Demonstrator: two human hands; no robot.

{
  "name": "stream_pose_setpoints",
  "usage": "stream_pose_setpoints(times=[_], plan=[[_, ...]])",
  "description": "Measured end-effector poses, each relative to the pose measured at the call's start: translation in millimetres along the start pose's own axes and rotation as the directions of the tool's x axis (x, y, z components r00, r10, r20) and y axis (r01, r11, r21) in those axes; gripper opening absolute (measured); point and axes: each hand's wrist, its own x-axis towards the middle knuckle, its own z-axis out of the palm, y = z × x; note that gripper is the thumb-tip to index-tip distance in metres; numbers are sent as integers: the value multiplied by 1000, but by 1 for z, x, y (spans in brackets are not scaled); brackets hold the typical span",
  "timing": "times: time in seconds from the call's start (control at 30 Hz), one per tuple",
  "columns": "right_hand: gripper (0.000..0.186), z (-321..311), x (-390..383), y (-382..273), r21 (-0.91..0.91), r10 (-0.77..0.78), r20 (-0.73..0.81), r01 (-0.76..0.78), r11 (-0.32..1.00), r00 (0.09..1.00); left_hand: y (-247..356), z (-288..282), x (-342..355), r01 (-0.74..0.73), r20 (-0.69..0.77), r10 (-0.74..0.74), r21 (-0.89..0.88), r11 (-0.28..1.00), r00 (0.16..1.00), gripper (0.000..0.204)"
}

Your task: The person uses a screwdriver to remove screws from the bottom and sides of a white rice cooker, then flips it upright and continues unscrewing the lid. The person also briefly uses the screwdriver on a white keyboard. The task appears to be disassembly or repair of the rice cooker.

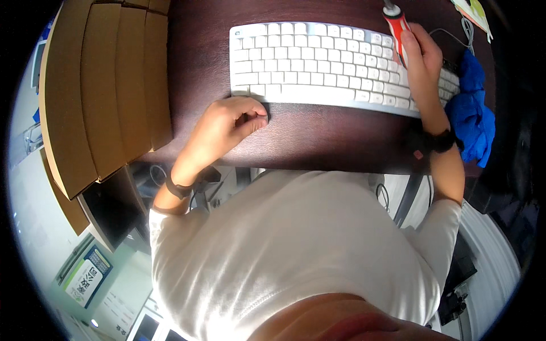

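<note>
A white keyboard lies across the dark table, its right end partly behind my right hand. My right hand is closed round the red, white and black handle of a screwdriver over the keyboard's right part. The metal shaft points away from me and runs out of the picture at the top. At the keyboard's near left corner, my left hand rests with its fingers curled and the thumb close to the fingertips. Something small and dark shows at those fingertips; I cannot tell what it is.
Brown cardboard boxes stand along the table's left side. A blue cloth lies at the right, beside the keyboard's end, with a grey cable beyond it. The dark red-brown table ends just in front of my body.
</note>
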Motion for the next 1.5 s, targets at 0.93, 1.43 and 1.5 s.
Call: stream_pose_setpoints(times=[0.93,1.43,1.5], plan=[[29,-4,7,21,-19,44,-2,-44,999,999,-2,-5,-19,0,-98,16,165,986,995,26],[30,-2,5,17,8,59,-14,-59,998,998,-7,-8,-24,-35,-99,56,198,980,994,25],[30,0,5,15,-16,3,-27,-4,1000,1000,-3,-7,-24,-14,-115,37,193,981,993,27]])
